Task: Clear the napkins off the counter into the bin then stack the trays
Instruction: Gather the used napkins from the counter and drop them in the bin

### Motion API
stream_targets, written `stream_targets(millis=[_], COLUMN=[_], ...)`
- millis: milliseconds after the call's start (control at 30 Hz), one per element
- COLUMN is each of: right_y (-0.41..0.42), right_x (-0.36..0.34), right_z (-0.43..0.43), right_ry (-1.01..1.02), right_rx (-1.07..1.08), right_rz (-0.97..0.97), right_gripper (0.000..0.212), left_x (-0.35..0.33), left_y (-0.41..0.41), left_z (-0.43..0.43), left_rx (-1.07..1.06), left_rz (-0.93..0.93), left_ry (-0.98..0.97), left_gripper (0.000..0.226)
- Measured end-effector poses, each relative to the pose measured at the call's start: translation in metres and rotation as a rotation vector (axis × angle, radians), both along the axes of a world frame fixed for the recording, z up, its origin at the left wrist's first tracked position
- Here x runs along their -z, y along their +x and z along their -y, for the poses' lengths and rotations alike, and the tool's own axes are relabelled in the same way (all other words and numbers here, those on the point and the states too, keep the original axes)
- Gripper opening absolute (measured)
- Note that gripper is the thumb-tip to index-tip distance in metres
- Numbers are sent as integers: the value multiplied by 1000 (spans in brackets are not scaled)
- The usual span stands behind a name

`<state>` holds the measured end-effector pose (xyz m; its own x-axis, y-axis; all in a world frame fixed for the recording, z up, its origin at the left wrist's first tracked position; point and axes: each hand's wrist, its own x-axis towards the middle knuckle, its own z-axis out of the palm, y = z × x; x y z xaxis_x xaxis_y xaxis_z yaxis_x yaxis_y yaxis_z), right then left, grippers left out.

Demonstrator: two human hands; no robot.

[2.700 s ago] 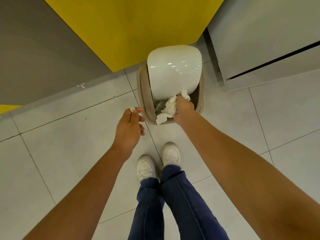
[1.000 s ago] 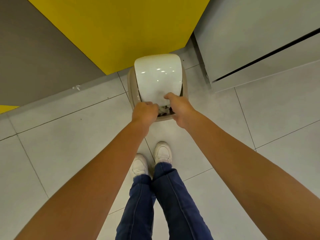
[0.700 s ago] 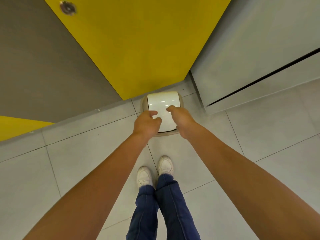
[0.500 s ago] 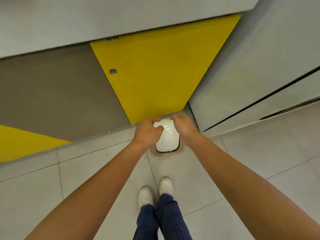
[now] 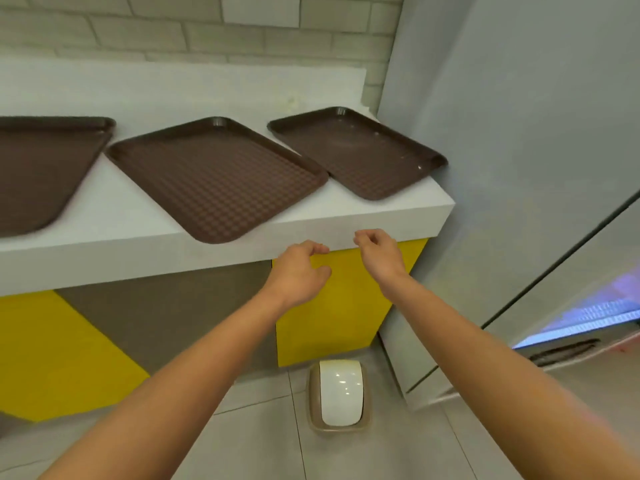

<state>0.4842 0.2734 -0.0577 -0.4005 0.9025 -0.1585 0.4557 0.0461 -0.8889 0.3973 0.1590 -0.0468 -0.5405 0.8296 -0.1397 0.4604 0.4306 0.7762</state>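
Three dark brown rectangular plastic trays lie flat on the white counter (image 5: 346, 218), side by side and not stacked. Each has rounded corners, a low raised rim and a fine grid pattern on its floor. The left tray (image 5: 41, 171), at about 10 o'clock, is seen only in part. The middle tray (image 5: 214, 174), at 11 o'clock, is turned at an angle and its near corner reaches the front edge of the counter. The right tray (image 5: 356, 150), at 1 o'clock, looks smoother and shinier; it lies just beside the middle one, and I cannot tell if their corners touch. The left hand (image 5: 298, 271) and the right hand (image 5: 379, 256) hang in the air in front of the counter edge, near each other but apart. Their fingers are loosely curled and hold nothing. Behind the hands is a yellow cabinet panel (image 5: 339, 313). At 6 o'clock, on the grey tiled floor, stands the small beige bin (image 5: 313, 396) with its glossy white swing lid (image 5: 339, 393) closed.
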Motion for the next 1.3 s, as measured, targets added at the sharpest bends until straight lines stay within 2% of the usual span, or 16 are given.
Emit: stream_targets(millis=[233,433,1000,1300], right_y=[-21,-45,-161,-233], right_x=[-73,-101,-135,-118], right_z=[-4,-21,-172,-220], right_ry=[116,151,194,179], right_rx=[-87,-116,-157,-132], right_rz=[-98,-144,-110,-28], right_gripper=[23,25,27,32], left_x=[-75,-111,-136,-111], left_y=[-33,-69,-219,-287], left_z=[8,-2,-124,-180], left_rx=[-20,-84,-246,-160], left_rz=[-125,-141,-203,-240], left_ry=[124,200,268,210], left_gripper=[41,49,41,40])
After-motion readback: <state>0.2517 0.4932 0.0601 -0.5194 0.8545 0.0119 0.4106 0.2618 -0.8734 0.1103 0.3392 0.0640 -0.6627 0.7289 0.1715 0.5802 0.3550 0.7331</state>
